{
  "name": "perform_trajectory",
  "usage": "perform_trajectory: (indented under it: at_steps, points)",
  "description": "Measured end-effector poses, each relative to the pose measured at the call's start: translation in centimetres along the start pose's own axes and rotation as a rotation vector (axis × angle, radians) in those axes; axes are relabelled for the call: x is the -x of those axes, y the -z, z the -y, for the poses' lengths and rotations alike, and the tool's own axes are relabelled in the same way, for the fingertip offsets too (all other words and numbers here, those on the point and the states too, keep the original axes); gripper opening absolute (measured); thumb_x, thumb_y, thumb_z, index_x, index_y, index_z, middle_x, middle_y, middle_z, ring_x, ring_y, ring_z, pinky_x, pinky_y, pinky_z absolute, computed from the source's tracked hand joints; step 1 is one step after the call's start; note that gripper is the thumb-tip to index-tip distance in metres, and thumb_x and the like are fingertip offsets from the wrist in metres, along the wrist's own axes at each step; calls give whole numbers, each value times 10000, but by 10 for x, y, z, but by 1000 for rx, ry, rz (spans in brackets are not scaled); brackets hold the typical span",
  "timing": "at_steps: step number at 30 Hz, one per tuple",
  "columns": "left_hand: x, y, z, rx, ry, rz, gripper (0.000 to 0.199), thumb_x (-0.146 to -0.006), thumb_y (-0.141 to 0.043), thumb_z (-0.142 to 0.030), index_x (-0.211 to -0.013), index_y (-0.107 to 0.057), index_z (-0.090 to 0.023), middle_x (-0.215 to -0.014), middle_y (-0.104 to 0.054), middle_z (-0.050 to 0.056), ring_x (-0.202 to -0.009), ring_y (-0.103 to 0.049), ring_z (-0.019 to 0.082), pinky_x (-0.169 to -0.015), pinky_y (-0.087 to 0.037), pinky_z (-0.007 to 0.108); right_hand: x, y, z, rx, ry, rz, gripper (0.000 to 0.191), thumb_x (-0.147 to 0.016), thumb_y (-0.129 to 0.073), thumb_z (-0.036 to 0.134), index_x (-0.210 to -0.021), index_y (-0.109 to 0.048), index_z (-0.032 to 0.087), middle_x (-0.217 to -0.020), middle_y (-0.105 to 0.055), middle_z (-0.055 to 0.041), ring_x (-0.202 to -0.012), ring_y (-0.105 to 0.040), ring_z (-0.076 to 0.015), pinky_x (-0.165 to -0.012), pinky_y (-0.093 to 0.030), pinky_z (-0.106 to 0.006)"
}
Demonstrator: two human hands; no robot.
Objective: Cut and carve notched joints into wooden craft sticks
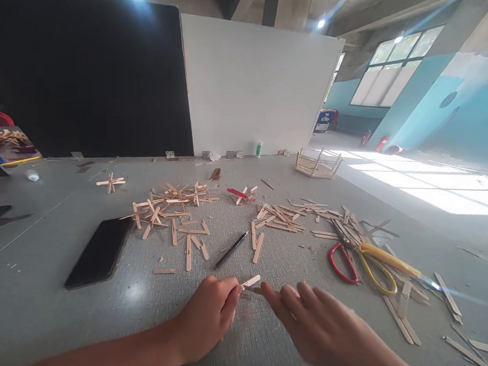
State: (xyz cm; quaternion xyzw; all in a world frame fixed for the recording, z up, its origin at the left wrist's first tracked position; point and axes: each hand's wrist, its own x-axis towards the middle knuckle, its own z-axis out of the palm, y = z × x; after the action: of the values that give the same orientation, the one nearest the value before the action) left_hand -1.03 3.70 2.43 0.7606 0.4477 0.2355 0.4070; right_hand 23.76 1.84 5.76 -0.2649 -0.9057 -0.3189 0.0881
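My left hand [217, 307] is closed, pinching a short wooden craft stick [253, 280] between thumb and forefinger just above the table. Close on its right, my right hand [316, 317] curls around a thin pointed tool [255, 290]. Only the tip of that tool shows, and it meets the craft stick near my left fingertips; its exact kind is hidden by the fingers. Beyond my hands a black pen [232, 250] lies slanted on the table. Cut craft stick pieces [188, 252] lie around it.
A phone [100, 251] lies at the left. Red-and-yellow-handled scissors [344, 262] and a yellow cutter [389, 259] rest on loose sticks at the right. Farther back are joined-stick pieces [182, 195], a small glue bottle [259, 149] and a stick frame [318, 164]. Upright boards [253, 82] stand behind.
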Motion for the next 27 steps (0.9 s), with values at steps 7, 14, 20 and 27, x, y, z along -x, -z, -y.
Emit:
perform_trajectory:
  at_steps: [7,14,20,27]
  points:
    - [2,0,-1,6,36,38,389,-1069,-299,-351,-702,-352,-233,-499,-412,-76,-375,-425,84,-404,-304,181,-2,-47,-50,-515,7,143,287,-1063,-459,148,-1321,-580,187,-789,-613,8,-680,-553,-152,-598,-385,-300]
    - [2,-5,4,-87,-15,-33,424,-1076,-305,-414,-714,-409,-220,-562,-392,-62,-507,-393,118,-539,-300,250,4,-9,2,-129,-57,41,449,-917,-469,23,-1352,-569,77,-855,-675,-46,-718,-624,-189,-622,-443,-339]
    - [1,-4,2,-131,-24,-32,429,-1087,-256,-406,-728,-402,-219,-576,-410,-60,-530,-375,121,-567,-286,263,5,-11,7,-90,-73,9,465,-898,-526,44,-1361,-567,58,-871,-674,-61,-743,-636,-210,-625,-479,-358]
    - [7,-7,3,-171,-23,-93,387,-1086,-289,-359,-737,-392,-227,-569,-364,-79,-503,-294,113,-521,-243,261,6,-32,-17,-346,-31,-15,402,-989,-495,53,-1391,-508,46,-847,-659,-51,-706,-618,-190,-596,-523,-324]
